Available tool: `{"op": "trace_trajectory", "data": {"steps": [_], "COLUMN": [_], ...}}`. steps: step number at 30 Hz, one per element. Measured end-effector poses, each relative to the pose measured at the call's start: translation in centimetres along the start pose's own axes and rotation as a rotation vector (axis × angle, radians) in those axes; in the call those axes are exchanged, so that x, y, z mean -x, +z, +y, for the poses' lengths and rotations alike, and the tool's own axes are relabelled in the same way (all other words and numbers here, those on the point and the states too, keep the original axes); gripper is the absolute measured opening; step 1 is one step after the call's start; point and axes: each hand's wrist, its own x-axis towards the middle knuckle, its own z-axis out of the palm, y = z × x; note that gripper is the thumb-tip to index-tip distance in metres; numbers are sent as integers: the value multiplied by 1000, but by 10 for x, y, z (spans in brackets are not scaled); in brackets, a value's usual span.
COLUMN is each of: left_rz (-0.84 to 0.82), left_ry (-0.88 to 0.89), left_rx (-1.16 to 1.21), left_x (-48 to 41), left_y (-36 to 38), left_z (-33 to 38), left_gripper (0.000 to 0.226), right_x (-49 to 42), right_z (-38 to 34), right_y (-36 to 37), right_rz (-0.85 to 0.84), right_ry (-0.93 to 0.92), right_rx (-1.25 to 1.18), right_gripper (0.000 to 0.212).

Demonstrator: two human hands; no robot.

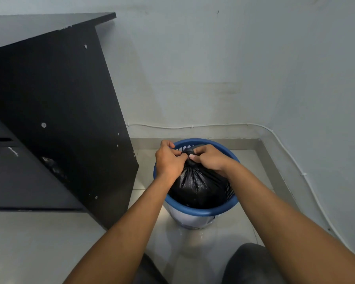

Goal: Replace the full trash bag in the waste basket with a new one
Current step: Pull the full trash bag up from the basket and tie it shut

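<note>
Basket (199,211), blue rim, stands on the tiled floor (39,242) in a corner, beside a black desk (55,119). Black bag (199,185) sits inside it, full, top gathered into a neck above the rim. Left hand (169,158) pinches the neck from the left, fingers curled. Right hand (208,158) grips it from the right, thumb over the twist. Both hands touch at the neck. White cable (193,126) runs along the wall base.

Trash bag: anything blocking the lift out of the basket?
Nothing visible. Left hand and right hand pinch the trash bag at its neck. Space above the waste basket is open. The black cabinet stands to its left.
</note>
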Motion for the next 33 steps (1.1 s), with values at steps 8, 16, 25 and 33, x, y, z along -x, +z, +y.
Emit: {"op": "trace_trajectory", "data": {"steps": [8,16,25,33], "left_rz": [5,14,-130,-159], "left_ry": [-22,8,-8,-224], "left_rx": [25,50,-140,245], "left_x": [-4,3,5,0], "left_y": [-2,-1,8,13], "left_z": [-4,-6,-11,-13], "left_gripper": [36,30,37,21], "right_x": [3,3,-3,-2], "right_z": [-4,-6,-1,-3], "right_y": [15,12,5,16], "right_rz": [165,109,24,201], "right_ry": [15,117,135,-9], "right_rx": [-215,-569,-400,192], "right_gripper": [27,38,27,23]}}
